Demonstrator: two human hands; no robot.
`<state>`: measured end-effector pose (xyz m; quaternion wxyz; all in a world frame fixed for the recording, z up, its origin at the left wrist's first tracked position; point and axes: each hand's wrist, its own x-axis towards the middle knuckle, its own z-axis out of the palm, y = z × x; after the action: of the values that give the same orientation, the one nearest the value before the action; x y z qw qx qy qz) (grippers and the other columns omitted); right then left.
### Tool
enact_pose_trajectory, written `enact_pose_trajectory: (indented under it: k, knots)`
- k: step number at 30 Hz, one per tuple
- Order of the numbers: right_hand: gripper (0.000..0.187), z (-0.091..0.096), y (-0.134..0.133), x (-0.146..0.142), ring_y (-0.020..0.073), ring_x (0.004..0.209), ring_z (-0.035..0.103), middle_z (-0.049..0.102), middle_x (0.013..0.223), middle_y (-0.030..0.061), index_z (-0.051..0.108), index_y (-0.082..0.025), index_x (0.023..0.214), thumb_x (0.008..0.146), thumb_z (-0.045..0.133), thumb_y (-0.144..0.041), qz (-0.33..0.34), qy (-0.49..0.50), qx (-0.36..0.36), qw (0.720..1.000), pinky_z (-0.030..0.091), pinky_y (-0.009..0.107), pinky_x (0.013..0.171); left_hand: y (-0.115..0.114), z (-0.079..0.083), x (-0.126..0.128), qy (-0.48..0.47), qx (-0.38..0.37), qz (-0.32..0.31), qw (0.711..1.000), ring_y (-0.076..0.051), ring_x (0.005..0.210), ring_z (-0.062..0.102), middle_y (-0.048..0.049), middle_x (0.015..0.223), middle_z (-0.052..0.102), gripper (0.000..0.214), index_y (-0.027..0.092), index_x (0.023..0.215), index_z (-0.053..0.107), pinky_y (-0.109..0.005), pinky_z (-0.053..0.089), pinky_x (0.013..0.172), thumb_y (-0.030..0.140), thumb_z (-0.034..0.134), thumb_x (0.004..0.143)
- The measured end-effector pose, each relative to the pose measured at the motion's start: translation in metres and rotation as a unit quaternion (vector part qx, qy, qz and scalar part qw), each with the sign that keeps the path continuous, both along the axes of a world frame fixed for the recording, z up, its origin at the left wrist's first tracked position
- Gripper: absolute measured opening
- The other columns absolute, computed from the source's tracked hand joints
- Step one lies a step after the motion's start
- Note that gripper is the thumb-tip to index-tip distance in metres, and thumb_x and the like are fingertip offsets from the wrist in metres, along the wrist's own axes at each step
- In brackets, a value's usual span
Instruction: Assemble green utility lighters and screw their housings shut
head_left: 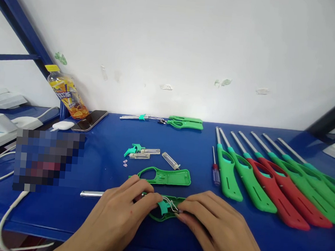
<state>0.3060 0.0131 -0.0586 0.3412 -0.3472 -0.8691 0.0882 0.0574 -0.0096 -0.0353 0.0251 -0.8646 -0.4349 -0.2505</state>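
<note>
An opened green gas lighter [160, 217] lies at the table's front, its metal tube [91, 193] pointing left. My left hand [123, 207] is closed over its front end, with fingertips beside the turquoise trigger [163, 206]. Thin white wires [170, 201] run from there to a small black part, at which the fingertips of my right hand [214, 222] are pinched over the handle shell. Just behind lies a loose green shell half [177, 177]. Beyond it are clear fuel tanks [170, 161], turquoise triggers [133, 150] and tiny pink pieces [125, 163].
Several assembled green and red lighters [278, 196] lie in a row at right, beside a screwdriver [215, 172]. More shells [185, 122] and tubes [133, 117] lie near the wall. At left are a drink bottle [68, 94], a phone [91, 120] and white cables [7, 205].
</note>
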Motion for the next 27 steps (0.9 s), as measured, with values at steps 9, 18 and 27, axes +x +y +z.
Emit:
enact_pose_trajectory:
  k: [9,18,27]
  knots:
    - [0.030,0.0002,0.0013,-0.0009,0.0175,0.079,0.069,0.077,0.093,-0.0034,0.069,-0.027,0.102,0.114,0.044,-0.036,0.001,0.002,0.002,1.000,0.056,0.030,0.073,-0.0009,-0.0039,0.0016,-0.026,-0.005,0.018,0.999,-0.020,0.078,0.061,-0.0025,0.091,0.068,0.024,0.023,0.100,0.069,-0.029,0.054,0.066,0.017,0.048,0.111]
    - [0.028,-0.0001,-0.0009,-0.0004,0.0183,0.079,0.068,0.075,0.093,-0.0027,0.068,-0.027,0.102,0.114,0.044,-0.032,0.004,0.000,-0.016,1.000,0.055,0.031,0.072,0.0004,-0.0067,0.0036,-0.031,0.004,0.023,0.999,-0.016,0.069,0.064,-0.0027,0.088,0.067,0.030,0.022,0.103,0.072,-0.025,0.055,0.058,0.016,0.043,0.112]
    - [0.027,0.0002,-0.0008,0.0001,0.0193,0.082,0.067,0.075,0.095,-0.0012,0.068,-0.026,0.104,0.114,0.043,-0.029,0.008,-0.014,-0.031,0.999,0.055,0.032,0.073,0.0031,-0.0095,0.0043,-0.045,0.006,0.012,0.999,-0.014,0.062,0.066,-0.0019,0.085,0.066,0.033,0.021,0.101,0.069,-0.023,0.055,0.053,0.023,0.039,0.115]
